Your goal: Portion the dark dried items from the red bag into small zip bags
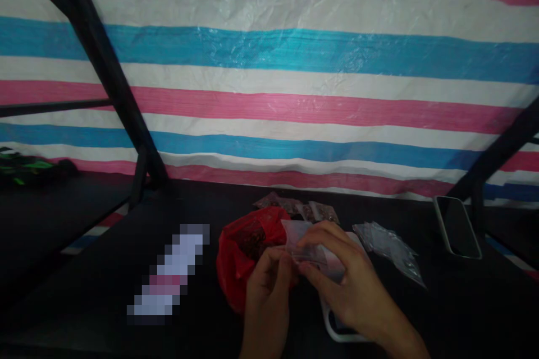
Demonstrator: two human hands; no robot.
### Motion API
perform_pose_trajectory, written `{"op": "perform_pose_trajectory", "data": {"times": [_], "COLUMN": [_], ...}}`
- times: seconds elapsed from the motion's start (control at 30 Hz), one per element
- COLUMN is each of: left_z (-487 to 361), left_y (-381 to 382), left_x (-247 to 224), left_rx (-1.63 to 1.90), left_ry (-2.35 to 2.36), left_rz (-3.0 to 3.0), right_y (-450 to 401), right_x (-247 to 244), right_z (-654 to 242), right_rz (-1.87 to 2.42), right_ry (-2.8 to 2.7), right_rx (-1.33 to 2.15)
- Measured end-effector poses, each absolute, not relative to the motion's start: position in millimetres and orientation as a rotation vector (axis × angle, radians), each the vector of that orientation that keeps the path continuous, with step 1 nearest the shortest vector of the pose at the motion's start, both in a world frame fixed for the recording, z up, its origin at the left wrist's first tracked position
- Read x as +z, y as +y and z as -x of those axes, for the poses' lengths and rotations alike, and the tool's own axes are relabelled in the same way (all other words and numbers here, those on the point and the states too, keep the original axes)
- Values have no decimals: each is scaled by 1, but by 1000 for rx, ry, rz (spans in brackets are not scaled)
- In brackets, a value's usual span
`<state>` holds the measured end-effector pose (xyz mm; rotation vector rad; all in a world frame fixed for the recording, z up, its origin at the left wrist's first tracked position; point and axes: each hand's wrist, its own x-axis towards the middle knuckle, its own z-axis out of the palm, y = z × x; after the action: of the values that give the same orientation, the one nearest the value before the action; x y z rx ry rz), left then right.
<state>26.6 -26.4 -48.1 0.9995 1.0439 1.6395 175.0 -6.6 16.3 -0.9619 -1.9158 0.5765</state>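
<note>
Both hands hold a small clear plastic bag (300,236) over a black table (101,269). My left hand (268,286) pinches its lower left edge. My right hand (343,275) grips its right side from above. Just behind and left of the hands sits an open red plastic bag (242,252) with dark small pieces inside. A white object (337,332) lies under my right wrist, mostly hidden.
Several filled small packets (303,208) lie behind the red bag. A heap of empty clear bags (389,248) is to the right, a phone (458,226) farther right. A blurred-out patch (170,276) lies left. A striped tarp (295,67) hangs behind; black frame bars (105,67) cross it.
</note>
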Motion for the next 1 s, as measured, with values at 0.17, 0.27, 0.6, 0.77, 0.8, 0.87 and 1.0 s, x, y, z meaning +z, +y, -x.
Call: {"op": "perform_pose_trajectory", "data": {"times": [0.17,0.27,0.6,0.77,0.8,0.87,1.0], "left_z": [-26,-29,-29,-16,-12,-8,-6], "left_y": [-31,-35,-35,-35,-35,-36,-41], "left_x": [-44,-42,-40,-48,-50,-53,-58], "left_rx": [1737,1843,1781,1796,1815,1870,1780], "left_ry": [1093,1068,1129,1345,1377,1384,1260], "left_rz": [-1105,-1163,-1186,-1344,-1384,-1548,-2011], "right_y": [-6,-2,-6,-4,-4,-6,-11], "right_x": [15,14,16,18,19,23,29], "right_z": [-163,-160,-157,-155,-155,-153,-152], "right_rz": [982,1007,1013,1049,1052,1041,999], "right_ry": [-1892,-1789,-1769,-1783,-1785,-1779,-1747], "right_rx": [699,791,1017,902,893,920,1095]}}
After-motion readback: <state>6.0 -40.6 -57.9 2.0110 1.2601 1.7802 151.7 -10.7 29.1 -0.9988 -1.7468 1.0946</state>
